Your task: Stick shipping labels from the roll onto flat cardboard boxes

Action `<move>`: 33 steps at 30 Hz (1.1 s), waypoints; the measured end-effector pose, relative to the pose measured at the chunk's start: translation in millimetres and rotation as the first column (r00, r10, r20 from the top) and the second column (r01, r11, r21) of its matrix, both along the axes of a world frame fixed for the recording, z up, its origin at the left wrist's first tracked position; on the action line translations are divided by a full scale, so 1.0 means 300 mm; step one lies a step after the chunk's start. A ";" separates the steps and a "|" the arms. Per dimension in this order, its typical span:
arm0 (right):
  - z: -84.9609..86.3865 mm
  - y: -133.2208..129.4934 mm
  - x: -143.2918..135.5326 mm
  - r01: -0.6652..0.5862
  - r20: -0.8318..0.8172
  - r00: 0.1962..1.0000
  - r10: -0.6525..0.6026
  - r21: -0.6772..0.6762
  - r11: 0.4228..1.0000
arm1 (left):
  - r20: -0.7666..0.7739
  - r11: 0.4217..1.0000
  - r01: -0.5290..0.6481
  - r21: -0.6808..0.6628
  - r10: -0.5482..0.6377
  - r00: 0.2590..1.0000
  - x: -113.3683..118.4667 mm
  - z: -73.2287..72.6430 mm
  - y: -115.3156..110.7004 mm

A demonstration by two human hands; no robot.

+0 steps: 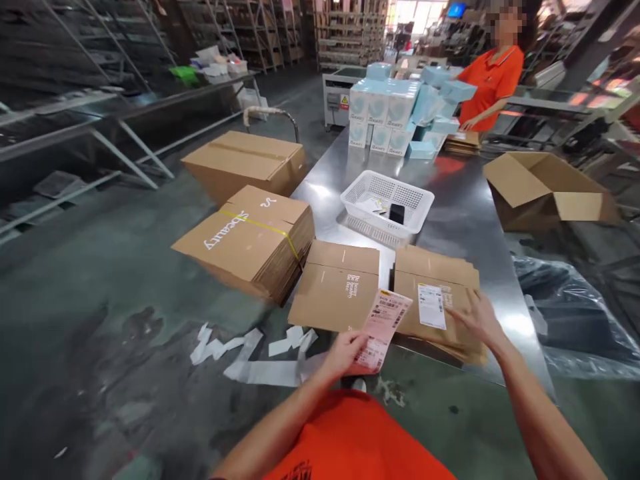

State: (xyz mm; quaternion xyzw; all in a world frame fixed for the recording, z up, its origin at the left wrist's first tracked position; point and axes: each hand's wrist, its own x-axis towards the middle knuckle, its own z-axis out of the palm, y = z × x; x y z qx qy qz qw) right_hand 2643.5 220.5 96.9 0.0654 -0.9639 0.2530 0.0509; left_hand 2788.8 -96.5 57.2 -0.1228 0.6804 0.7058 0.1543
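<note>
My left hand is closed around the lower edge of a sheet of shipping labels, tilted in front of the table. My right hand rests with fingers spread on the right stack of flat cardboard boxes, beside a white shipping label lying on the top one. To the left of that stack is another flat cardboard box pile with white printing; the label sheet covers part of its right edge.
On the metal table stands a white plastic basket holding a black object and papers. Farther back are stacked light-blue boxes and a co-worker in orange. Strapped cartons stand left, an open carton right. Paper strips litter the floor.
</note>
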 end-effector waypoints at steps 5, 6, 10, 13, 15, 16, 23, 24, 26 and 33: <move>0.072 -0.461 0.064 -0.460 0.229 0.785 0.575 -0.406 0.790 | 0.085 0.990 -0.009 0.137 -0.003 0.996 0.065 0.038 -0.048; 0.074 -0.531 0.087 -0.482 0.245 0.760 0.602 -0.410 0.775 | 0.042 0.990 -0.042 0.135 0.037 0.998 0.065 0.061 -0.065; 0.055 -0.674 0.157 -0.553 0.276 0.675 0.684 -0.424 0.717 | -0.089 0.957 -0.287 0.048 0.291 0.953 0.022 0.133 -0.134; 0.034 -0.707 0.161 -0.569 0.309 0.612 0.728 -0.467 0.677 | -0.056 0.927 -0.376 0.007 0.376 0.925 -0.013 0.119 -0.172; 0.013 -0.726 0.142 -0.588 0.330 0.592 0.735 -0.447 0.675 | -0.030 0.901 -0.433 -0.023 0.433 0.901 -0.014 0.076 -0.189; -0.001 -0.739 0.125 -0.610 0.330 0.586 0.740 -0.421 0.671 | -0.014 0.887 -0.461 -0.037 0.460 0.888 -0.006 0.049 -0.196; -0.164 -0.929 -0.132 -0.652 0.061 0.758 0.650 0.053 0.756 | 0.202 0.881 -0.473 -0.033 0.469 0.860 0.101 -0.160 -0.270; -0.186 -0.954 -0.169 -0.643 0.041 0.763 0.645 0.141 0.753 | 0.218 0.885 -0.465 -0.038 0.461 0.860 0.125 -0.188 -0.282; -0.217 -0.985 -0.220 -0.654 0.049 0.744 0.667 0.259 0.711 | 0.268 0.901 -0.432 -0.030 0.423 0.865 0.193 -0.239 -0.304; -0.238 -1.043 -0.086 -0.465 -0.089 0.848 0.523 0.349 0.814 | 0.275 0.908 -0.402 -0.114 0.418 0.866 0.438 -0.210 -0.438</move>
